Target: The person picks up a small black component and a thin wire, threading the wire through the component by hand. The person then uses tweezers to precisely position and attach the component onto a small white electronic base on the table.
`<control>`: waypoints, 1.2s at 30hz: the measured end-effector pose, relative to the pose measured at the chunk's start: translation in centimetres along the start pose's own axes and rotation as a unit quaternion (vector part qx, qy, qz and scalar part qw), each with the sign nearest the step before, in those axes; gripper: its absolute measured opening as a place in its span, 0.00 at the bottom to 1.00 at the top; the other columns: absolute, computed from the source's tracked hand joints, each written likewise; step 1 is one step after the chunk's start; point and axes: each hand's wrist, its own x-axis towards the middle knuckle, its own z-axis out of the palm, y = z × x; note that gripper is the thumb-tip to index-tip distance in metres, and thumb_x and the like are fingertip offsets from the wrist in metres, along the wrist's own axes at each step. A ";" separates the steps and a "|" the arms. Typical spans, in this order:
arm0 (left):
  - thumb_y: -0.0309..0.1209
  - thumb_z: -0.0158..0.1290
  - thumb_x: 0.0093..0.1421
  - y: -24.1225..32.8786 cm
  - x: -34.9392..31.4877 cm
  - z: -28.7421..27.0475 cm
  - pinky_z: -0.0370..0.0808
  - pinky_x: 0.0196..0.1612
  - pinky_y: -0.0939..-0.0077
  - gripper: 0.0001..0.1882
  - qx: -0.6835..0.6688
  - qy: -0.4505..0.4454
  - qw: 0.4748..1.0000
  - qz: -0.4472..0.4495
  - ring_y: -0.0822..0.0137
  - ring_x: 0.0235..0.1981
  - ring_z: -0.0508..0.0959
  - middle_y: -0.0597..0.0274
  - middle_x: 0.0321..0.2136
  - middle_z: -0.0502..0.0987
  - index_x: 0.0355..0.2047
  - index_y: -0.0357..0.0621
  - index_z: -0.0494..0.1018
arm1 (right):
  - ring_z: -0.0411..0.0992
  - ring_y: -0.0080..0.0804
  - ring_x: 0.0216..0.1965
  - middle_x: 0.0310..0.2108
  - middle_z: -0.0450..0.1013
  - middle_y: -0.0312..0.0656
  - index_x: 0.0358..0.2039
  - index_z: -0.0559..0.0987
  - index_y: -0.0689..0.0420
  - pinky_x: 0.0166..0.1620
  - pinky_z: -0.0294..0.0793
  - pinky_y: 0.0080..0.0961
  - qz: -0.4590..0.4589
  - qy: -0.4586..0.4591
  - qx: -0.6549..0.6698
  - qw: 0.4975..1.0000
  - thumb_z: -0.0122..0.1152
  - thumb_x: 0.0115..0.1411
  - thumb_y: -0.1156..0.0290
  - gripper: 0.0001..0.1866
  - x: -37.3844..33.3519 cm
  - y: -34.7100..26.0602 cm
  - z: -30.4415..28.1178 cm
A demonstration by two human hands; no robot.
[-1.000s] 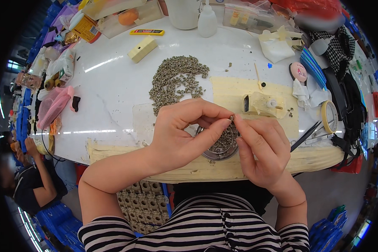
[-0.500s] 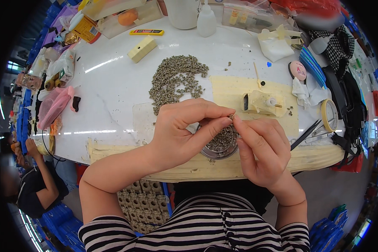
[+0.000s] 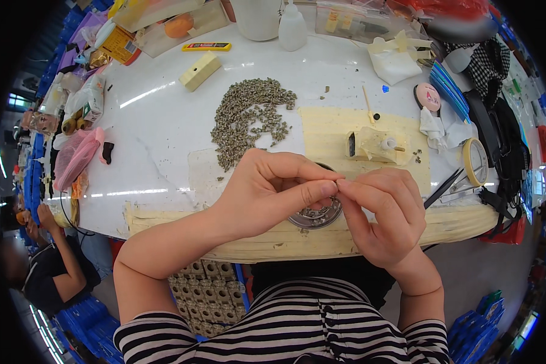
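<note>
In the head view, the two hands meet over the table (image 3: 158, 121). The left hand (image 3: 255, 194) has its thumb and forefinger pinched together on a small metal piece (image 3: 337, 184), mostly hidden between the fingertips. The right hand (image 3: 388, 212) brings its forefinger up against the same spot; whether it grips the piece too, I cannot tell.

Taking the piece as the clock's centre, a round metal dish (image 3: 312, 227) with small metal parts in it sits at seven o'clock, partly covered by the left hand. A loose pile of small metal parts (image 3: 242, 121) lies at ten o'clock, with a cream block (image 3: 200, 71) beyond it. Between one and two o'clock, a tape-covered block (image 3: 379, 146) rests on a yellow sheet (image 3: 321, 130); a thin stick (image 3: 366, 100) lies at one. Tweezers (image 3: 443, 188) are at three o'clock, beside a roll of tape (image 3: 483, 162). A white squeeze bottle (image 3: 293, 29) stands between eleven and twelve, and a pink mesh bag (image 3: 79, 159) lies at nine.
</note>
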 end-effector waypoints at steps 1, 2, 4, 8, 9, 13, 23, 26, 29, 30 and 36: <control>0.22 0.54 0.61 0.2 0.1 -0.1 0.77 0.38 0.81 0.08 0.002 -0.010 1.000 -0.019 0.72 0.34 0.79 0.55 0.34 0.80 0.41 0.33 0.78 | 0.71 0.33 0.27 0.26 0.73 0.38 0.33 0.81 0.60 0.29 0.69 0.25 0.000 0.001 0.002 1.000 0.69 0.36 0.81 0.18 -0.1 0.1 0.0; 0.22 0.54 0.61 0.1 0.1 -0.2 0.77 0.38 0.81 0.08 0.001 -0.013 1.000 -0.011 0.72 0.34 0.79 0.55 0.34 0.80 0.41 0.33 0.78 | 0.71 0.33 0.27 0.26 0.73 0.38 0.33 0.81 0.60 0.29 0.69 0.25 0.000 0.003 0.004 1.000 0.69 0.35 0.81 0.18 -0.1 0.2 0.1; 0.22 0.55 0.61 -0.1 0.1 -0.2 0.77 0.39 0.81 0.08 -0.002 -0.019 1.000 0.007 0.72 0.34 0.79 0.55 0.34 0.80 0.40 0.33 0.79 | 0.71 0.33 0.27 0.26 0.73 0.37 0.33 0.82 0.60 0.29 0.69 0.26 0.000 0.001 0.006 1.000 0.69 0.35 0.81 0.18 0.0 0.1 0.0; 0.22 0.55 0.61 0.2 0.1 -0.2 0.77 0.39 0.81 0.08 0.001 -0.021 1.000 -0.018 0.72 0.34 0.79 0.55 0.34 0.80 0.40 0.33 0.79 | 0.70 0.33 0.26 0.25 0.72 0.37 0.33 0.82 0.60 0.29 0.68 0.26 0.000 0.003 0.002 1.000 0.68 0.35 0.81 0.18 -0.1 0.1 0.1; 0.21 0.55 0.61 0.3 0.1 -0.2 0.77 0.39 0.81 0.08 0.003 -0.020 0.999 -0.029 0.72 0.34 0.79 0.55 0.34 0.80 0.39 0.33 0.79 | 0.70 0.33 0.26 0.25 0.72 0.37 0.33 0.82 0.60 0.28 0.68 0.26 0.001 0.005 0.004 1.000 0.68 0.35 0.81 0.19 -0.1 0.1 0.1; 0.21 0.55 0.61 0.3 0.0 -0.3 0.78 0.39 0.81 0.07 0.001 -0.016 1.000 -0.027 0.72 0.34 0.79 0.55 0.35 0.80 0.39 0.32 0.78 | 0.70 0.33 0.26 0.25 0.72 0.37 0.33 0.82 0.60 0.28 0.68 0.26 0.003 0.007 0.004 1.000 0.68 0.35 0.82 0.18 -0.1 0.1 0.2; 0.21 0.58 0.58 0.9 0.0 0.0 0.78 0.39 0.82 0.07 -0.027 -0.005 0.998 -0.055 0.74 0.34 0.79 0.58 0.32 0.80 0.37 0.32 0.76 | 0.70 0.33 0.26 0.24 0.72 0.37 0.32 0.82 0.59 0.29 0.68 0.26 0.015 0.004 0.010 1.000 0.68 0.34 0.82 0.18 0.0 0.0 -0.1; 0.20 0.57 0.58 0.8 -0.1 0.1 0.78 0.39 0.82 0.06 -0.021 -0.004 0.999 -0.042 0.74 0.34 0.79 0.58 0.33 0.80 0.36 0.32 0.76 | 0.70 0.33 0.26 0.25 0.73 0.36 0.32 0.82 0.59 0.29 0.68 0.25 0.012 0.005 0.006 1.000 0.68 0.34 0.82 0.18 0.0 0.0 -0.1; 0.19 0.57 0.58 0.7 -0.1 0.1 0.78 0.40 0.81 0.06 -0.022 -0.006 0.999 -0.030 0.74 0.35 0.79 0.57 0.34 0.79 0.37 0.32 0.75 | 0.70 0.33 0.26 0.26 0.74 0.37 0.32 0.82 0.59 0.29 0.69 0.25 0.002 0.003 0.009 1.000 0.68 0.34 0.81 0.18 0.0 0.0 -0.2; 0.18 0.57 0.58 0.6 -0.1 0.0 0.78 0.40 0.81 0.06 -0.017 -0.009 1.000 -0.024 0.73 0.35 0.79 0.57 0.34 0.79 0.37 0.32 0.75 | 0.70 0.33 0.26 0.26 0.74 0.37 0.31 0.82 0.59 0.29 0.68 0.25 0.007 0.003 0.010 1.000 0.68 0.35 0.81 0.17 0.0 0.0 -0.2; 0.17 0.58 0.56 0.2 -0.3 0.0 0.77 0.38 0.81 0.07 0.048 0.015 0.997 0.066 0.73 0.34 0.79 0.57 0.34 0.79 0.36 0.32 0.76 | 0.71 0.33 0.27 0.26 0.73 0.37 0.30 0.81 0.57 0.30 0.69 0.25 0.036 0.011 0.015 0.999 0.70 0.39 0.81 0.14 0.0 -0.3 -0.2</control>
